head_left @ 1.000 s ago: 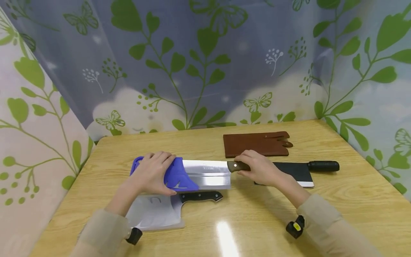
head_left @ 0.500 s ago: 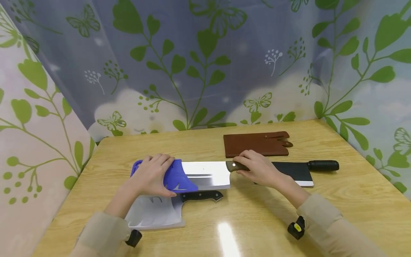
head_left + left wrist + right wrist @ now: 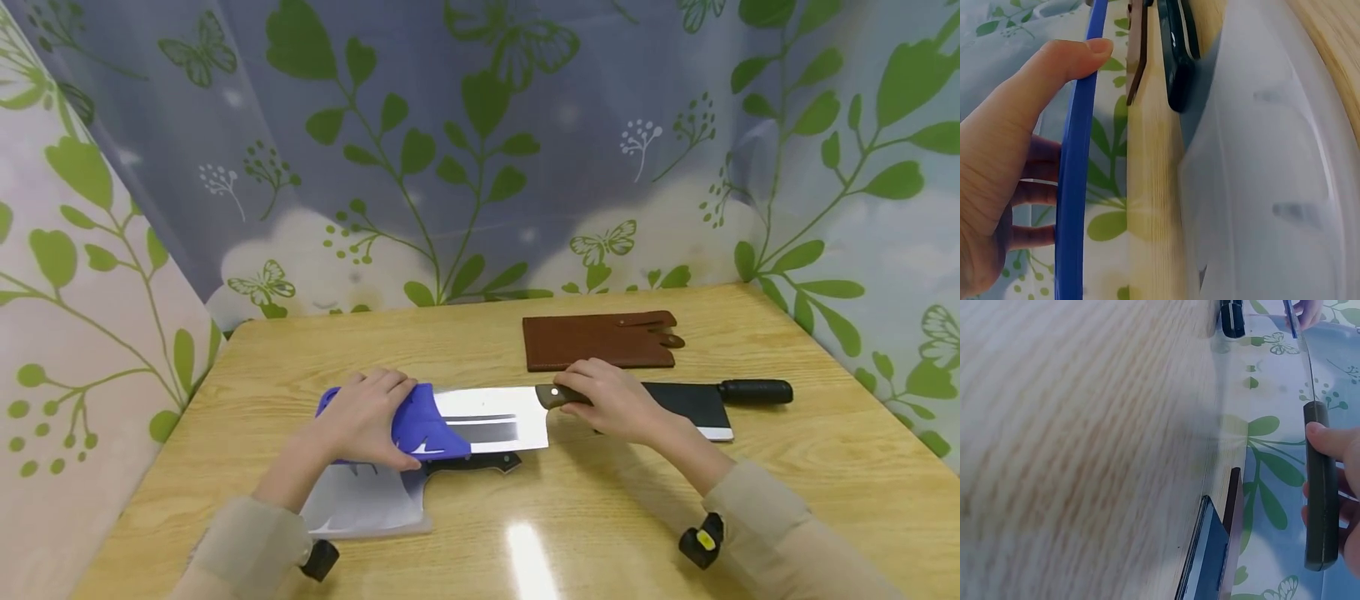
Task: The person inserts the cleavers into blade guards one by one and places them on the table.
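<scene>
In the head view my left hand (image 3: 363, 425) grips a blue knife sheath (image 3: 426, 429) from its near and far edges. The left wrist view has the thumb on one side of that sheath and the fingers on the other. A cleaver (image 3: 498, 417) lies partly inside it, the bare part of its shiny blade pointing right. My right hand (image 3: 611, 402) holds the cleaver's dark wooden handle (image 3: 1321, 500), thumb on one side and fingers curled round the other. Both are held level above the table, as the right wrist view shows from the side.
Nearer me lies a second cleaver in a translucent white sheath (image 3: 367, 504), its black riveted handle (image 3: 487, 462) pointing right. A black-bladed cleaver (image 3: 690, 404) rests behind my right hand. Further back is a brown leather sheath (image 3: 585, 343); a patterned curtain (image 3: 480, 167) borders the table.
Both hands, with the blue sheath and cleaver, have shifted slightly toward me and right, now overlapping more of the black riveted handle. The blade's exposed length looks about the same.
</scene>
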### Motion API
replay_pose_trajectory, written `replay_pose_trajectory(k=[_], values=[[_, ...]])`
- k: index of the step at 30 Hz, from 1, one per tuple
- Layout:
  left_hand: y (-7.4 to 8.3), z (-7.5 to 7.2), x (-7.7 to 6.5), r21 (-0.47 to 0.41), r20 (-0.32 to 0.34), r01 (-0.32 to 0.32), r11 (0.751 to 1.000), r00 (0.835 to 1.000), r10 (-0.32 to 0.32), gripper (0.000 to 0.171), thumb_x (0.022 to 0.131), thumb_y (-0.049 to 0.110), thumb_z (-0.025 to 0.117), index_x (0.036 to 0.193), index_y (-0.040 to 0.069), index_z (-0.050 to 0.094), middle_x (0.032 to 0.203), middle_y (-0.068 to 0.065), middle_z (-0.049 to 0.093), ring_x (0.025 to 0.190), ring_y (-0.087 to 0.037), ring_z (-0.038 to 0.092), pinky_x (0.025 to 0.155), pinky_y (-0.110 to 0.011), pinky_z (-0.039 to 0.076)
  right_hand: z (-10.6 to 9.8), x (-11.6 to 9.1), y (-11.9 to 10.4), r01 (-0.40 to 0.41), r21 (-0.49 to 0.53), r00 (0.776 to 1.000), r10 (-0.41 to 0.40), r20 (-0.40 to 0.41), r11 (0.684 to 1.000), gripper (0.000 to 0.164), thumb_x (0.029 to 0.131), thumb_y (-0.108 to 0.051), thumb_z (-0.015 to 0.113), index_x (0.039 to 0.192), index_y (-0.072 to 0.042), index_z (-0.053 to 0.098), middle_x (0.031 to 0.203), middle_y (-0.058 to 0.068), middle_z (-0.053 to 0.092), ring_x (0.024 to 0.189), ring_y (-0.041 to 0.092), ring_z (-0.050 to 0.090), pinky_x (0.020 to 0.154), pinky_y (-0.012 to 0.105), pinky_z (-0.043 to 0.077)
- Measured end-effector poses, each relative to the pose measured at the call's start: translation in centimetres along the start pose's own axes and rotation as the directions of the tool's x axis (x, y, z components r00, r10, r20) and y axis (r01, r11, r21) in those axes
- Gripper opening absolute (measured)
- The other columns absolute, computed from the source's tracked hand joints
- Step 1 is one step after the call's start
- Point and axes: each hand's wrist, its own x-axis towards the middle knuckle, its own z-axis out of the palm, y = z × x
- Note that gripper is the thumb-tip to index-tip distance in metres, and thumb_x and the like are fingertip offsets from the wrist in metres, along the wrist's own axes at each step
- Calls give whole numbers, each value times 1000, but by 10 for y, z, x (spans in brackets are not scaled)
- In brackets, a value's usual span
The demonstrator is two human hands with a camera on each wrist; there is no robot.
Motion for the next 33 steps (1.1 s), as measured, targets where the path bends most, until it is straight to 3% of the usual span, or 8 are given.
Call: replay_pose_trajectory(k=[7, 21, 33], values=[[7, -1, 6, -9, 40, -7, 1000, 999, 8, 103, 57, 71, 66, 131, 1, 49, 125, -9, 51, 115, -27, 46, 92, -52, 39, 3, -3, 3, 29, -11, 1000, -29, -12, 1000, 33, 78, -18, 74, 106, -3, 65, 97, 7, 61, 86, 21, 57, 71, 34, 48], [15, 3, 17, 6, 8, -51, 999, 999, 51, 105, 55, 73, 65, 130, 1, 50, 123, -8, 52, 113, -25, 47, 91, -49, 37, 5, 3, 0, 54, -4, 998, -54, -23, 999, 34, 76, -17, 75, 105, -3, 65, 98, 6, 61, 86, 20, 56, 70, 32, 48], [24, 0, 26, -15, 32, -41, 999, 999, 42, 105, 56, 72, 65, 131, 0, 49, 124, -9, 52, 115, -27, 46, 94, -51, 38, 8, 9, -7, 51, -42, 998, -53, -33, 998, 34, 77, -19, 75, 107, -5, 65, 100, 6, 62, 87, 22, 57, 67, 33, 49]])
